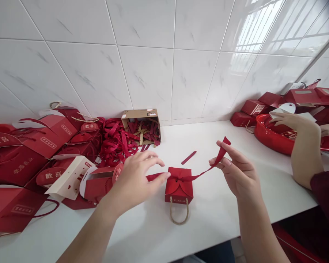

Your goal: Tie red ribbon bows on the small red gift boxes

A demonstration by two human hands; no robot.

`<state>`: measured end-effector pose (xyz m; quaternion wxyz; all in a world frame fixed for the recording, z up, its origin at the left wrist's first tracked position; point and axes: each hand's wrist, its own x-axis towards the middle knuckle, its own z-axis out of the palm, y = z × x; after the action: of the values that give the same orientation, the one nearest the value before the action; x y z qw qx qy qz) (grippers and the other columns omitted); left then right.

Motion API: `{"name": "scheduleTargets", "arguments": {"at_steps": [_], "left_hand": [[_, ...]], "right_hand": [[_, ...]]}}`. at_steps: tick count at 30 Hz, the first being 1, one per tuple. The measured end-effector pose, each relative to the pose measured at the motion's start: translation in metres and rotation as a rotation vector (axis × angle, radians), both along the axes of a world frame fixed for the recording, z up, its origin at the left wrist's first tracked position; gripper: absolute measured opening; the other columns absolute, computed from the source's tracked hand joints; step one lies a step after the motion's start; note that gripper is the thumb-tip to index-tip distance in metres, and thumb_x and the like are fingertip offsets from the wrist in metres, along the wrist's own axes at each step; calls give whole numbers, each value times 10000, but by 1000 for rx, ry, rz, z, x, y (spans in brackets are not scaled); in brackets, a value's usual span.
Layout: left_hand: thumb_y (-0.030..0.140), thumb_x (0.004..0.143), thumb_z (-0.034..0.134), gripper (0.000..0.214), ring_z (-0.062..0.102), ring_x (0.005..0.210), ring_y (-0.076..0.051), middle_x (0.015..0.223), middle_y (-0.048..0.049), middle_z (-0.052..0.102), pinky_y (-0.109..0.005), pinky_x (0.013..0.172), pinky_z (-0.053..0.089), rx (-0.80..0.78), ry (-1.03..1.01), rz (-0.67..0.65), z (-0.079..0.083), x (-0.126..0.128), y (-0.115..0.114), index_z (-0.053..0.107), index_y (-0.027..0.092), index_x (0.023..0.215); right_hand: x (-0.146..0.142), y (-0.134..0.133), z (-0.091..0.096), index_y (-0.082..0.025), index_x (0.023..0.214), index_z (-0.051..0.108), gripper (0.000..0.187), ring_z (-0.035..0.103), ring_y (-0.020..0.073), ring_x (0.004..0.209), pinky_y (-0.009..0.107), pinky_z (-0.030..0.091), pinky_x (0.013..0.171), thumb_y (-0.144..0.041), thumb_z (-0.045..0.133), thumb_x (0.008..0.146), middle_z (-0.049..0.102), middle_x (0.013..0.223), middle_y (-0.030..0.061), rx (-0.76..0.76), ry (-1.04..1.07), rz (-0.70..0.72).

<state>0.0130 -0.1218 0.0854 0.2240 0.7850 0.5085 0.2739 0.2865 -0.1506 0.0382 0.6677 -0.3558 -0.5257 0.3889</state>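
Note:
A small red gift box [179, 193] with a rope handle [180, 223] lies on the table in front of me. A red ribbon [199, 175] is tied across its top, with a tail running out to each side. My right hand [237, 170] pinches the right tail near its end and holds it raised and drawn out. My left hand [141, 179] is left of the box, fingers spread apart. Its thumb reaches toward the knot, close to the left tail, part of which passes behind the hand.
Red gift boxes [52, 135] and a heap of red ribbons [112, 138] are at left. A cardboard box [140, 114] of strips stands by the wall. A loose strip [189, 157] lies behind the gift box. At right, another person's arm [307, 146] reaches over a red basin [265, 137].

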Motion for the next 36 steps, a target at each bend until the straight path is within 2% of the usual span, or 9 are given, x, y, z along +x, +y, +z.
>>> {"name": "scheduleTargets", "arguments": {"at_steps": [2, 5, 8, 13, 17, 23, 28, 32, 36], "left_hand": [[427, 775, 652, 198, 503, 1166, -313, 1208, -40, 604, -483, 1029, 346, 73, 87, -79, -14, 14, 5, 710, 292, 908], [343, 788, 650, 233, 374, 1323, -350, 1403, -33, 494, -547, 1087, 287, -45, 95, -243, -40, 37, 16, 718, 322, 1010], [304, 795, 649, 249, 386, 1333, -336, 1419, -31, 493, -515, 1074, 353, -128, 7, -310, -66, 50, 24, 730, 324, 1030], [334, 813, 635, 237, 454, 1287, -317, 1324, -44, 593, -518, 1074, 374, -161, -81, -262, -95, 47, 28, 744, 312, 1023], [308, 809, 640, 262, 444, 1294, -296, 1329, -36, 593, -497, 1072, 394, -162, -60, -237, -103, 44, 27, 734, 292, 1053], [296, 805, 654, 253, 478, 1257, -281, 1314, -23, 606, -484, 1049, 429, -121, -63, -234, -107, 45, 27, 735, 299, 1045], [284, 811, 651, 233, 488, 1244, -260, 1289, -31, 619, -458, 1047, 431, -117, -114, -239, -111, 44, 25, 733, 297, 1028], [330, 778, 681, 454, 510, 1212, -246, 1316, -84, 535, -422, 1013, 450, -89, -202, -97, -117, 41, 21, 579, 270, 1217], [520, 762, 633, 571, 618, 917, -219, 1165, -109, 557, -358, 754, 525, -213, -155, 102, -116, 34, 17, 451, 205, 1203]], "right_hand": [[2, 1, -6, -367, 1171, 644, 304, 704, 196, 778, 482, 573, 806, -280, 609, 881, 578, 1335, 21, 0, 6, -32], [5, 4, -12, -366, 1164, 648, 298, 692, 172, 718, 455, 583, 759, -282, 610, 880, 604, 1303, 28, 8, 5, -63], [10, 7, -16, -364, 1147, 661, 286, 674, 147, 666, 410, 584, 713, -283, 621, 876, 641, 1252, 30, 2, 20, -91], [21, 7, -26, -353, 1098, 693, 269, 640, 122, 600, 383, 569, 708, -272, 667, 843, 707, 1113, 15, -69, 19, -141], [30, 9, -39, -333, 1055, 718, 253, 609, 100, 544, 353, 555, 694, -265, 707, 811, 738, 984, 2, -124, 42, -165], [43, 13, -56, -330, 981, 741, 199, 583, 79, 511, 301, 523, 575, -277, 727, 790, 727, 1063, 13, -184, 129, -153], [49, 9, -79, -342, 925, 746, 150, 536, 54, 467, 291, 509, 567, -292, 729, 785, 737, 993, -7, -249, 162, -140], [47, 5, -97, -340, 912, 747, 135, 511, 45, 469, 281, 492, 542, -293, 726, 787, 724, 1014, -7, -309, 216, -144], [43, 5, -107, -340, 904, 746, 125, 512, 45, 491, 271, 479, 525, -299, 727, 787, 710, 1045, -13, -331, 287, -135]]}}
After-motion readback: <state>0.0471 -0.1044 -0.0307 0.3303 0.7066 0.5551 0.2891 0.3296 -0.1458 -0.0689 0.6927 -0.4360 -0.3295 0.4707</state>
